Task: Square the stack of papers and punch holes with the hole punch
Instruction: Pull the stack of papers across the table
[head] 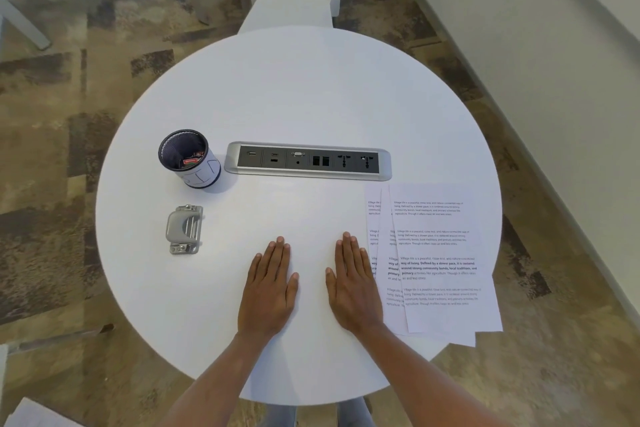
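Head view, items as we find them. Printed sheets: a fanned, skewed stack at the right edge of the round white table, corners overhanging the rim. We judge them light, limp and slippery against each other, best gathered by both long edges and tapped upright. Hole punch: grey metal, at our left, well apart from the sheets; likely heavy and rigid, taken by the body. Left hand and right hand: flat on the table, fingers extended, holding nothing; the right lies just beside the sheets. Mesh pen cup and socket strip: farther back, obstructing nothing.
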`<state>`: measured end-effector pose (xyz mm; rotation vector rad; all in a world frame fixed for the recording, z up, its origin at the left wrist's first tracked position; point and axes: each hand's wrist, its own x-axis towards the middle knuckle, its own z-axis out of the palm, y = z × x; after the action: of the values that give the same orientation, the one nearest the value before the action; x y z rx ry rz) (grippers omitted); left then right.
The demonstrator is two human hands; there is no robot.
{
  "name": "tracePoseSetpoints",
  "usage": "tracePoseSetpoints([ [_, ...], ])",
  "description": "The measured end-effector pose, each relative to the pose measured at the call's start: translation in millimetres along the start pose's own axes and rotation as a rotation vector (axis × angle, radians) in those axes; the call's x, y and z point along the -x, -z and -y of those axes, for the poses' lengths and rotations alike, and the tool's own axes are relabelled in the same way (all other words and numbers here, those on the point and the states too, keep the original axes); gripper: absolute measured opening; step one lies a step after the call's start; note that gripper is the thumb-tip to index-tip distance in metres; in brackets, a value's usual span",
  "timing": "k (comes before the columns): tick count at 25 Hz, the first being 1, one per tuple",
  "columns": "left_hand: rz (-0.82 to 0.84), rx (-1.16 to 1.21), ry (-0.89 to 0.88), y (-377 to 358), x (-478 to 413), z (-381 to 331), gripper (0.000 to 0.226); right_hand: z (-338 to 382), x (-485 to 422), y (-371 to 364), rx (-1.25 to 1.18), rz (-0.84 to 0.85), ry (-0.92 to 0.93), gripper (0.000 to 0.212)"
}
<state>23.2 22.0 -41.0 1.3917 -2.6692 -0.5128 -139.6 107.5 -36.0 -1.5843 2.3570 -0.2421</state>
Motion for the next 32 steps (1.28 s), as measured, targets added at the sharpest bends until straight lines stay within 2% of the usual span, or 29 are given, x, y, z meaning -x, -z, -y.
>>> tracePoseSetpoints([
  [3,-0.019,0.009,0.027,15.1,-16.5,-15.8,0.043,-3.2,-8.6,25.0,-0.160,-0.002,0.017,0.050],
  [5,0.000,0.109,0.045,23.7,-26.7,-36.9,0.025,-22.9,-17.0,52.0,-0.250,-0.142,-0.019,0.033],
  [7,0.080,0.253,0.078,30.1,-31.4,-65.3,0.018,-60.8,-19.3,79.3,-0.235,-0.323,-0.214,0.029],
  [8,0.128,0.305,0.105,30.3,-32.8,-79.5,0.019,-84.4,-17.2,90.5,-0.201,-0.349,-0.361,0.033],
  [10,0.224,0.331,0.120,26.2,-33.2,-106.6,0.027,-134.1,-6.8,102.5,-0.120,-0.259,-0.663,0.051],
  [12,0.297,0.297,0.081,21.0,-33.6,-131.4,0.041,-170.8,6.7,104.5,-0.148,-0.101,-0.819,0.066],
  [16,0.350,0.260,0.041,7.2,-33.5,-166.8,0.057,-189.7,21.4,90.4,-0.210,0.018,-0.740,0.091],
  [19,0.314,0.216,0.045,-1.5,-29.8,-178.9,0.064,-175.3,22.2,80.1,-0.143,0.051,-0.705,0.098],
  [21,0.275,0.318,0.137,-2.3,-32.0,-183.3,0.068,-161.7,19.4,75.6,-0.156,0.046,-0.704,0.099],
  [24,0.199,0.608,0.400,-1.3,-47.0,-185.3,0.076,-146.1,15.3,74.8,-0.156,0.036,-0.727,0.099],
  [26,0.198,0.812,0.544,-2.0,-61.0,-183.7,0.068,-141.8,14.6,76.6,-0.144,0.054,-0.733,0.098],
  [27,0.203,0.869,0.562,-3.3,-66.3,-182.8,0.059,-140.3,14.6,76.9,-0.148,0.074,-0.728,0.098],
  [30,0.265,0.925,0.476,-6.1,-74.0,-185.1,0.033,-131.2,18.2,74.3,-0.180,0.100,-0.664,0.088],
  [32,0.291,0.956,0.393,-4.1,-74.4,-186.0,0.025,-132.7,20.1,80.2,-0.296,0.000,-0.648,0.079],
])
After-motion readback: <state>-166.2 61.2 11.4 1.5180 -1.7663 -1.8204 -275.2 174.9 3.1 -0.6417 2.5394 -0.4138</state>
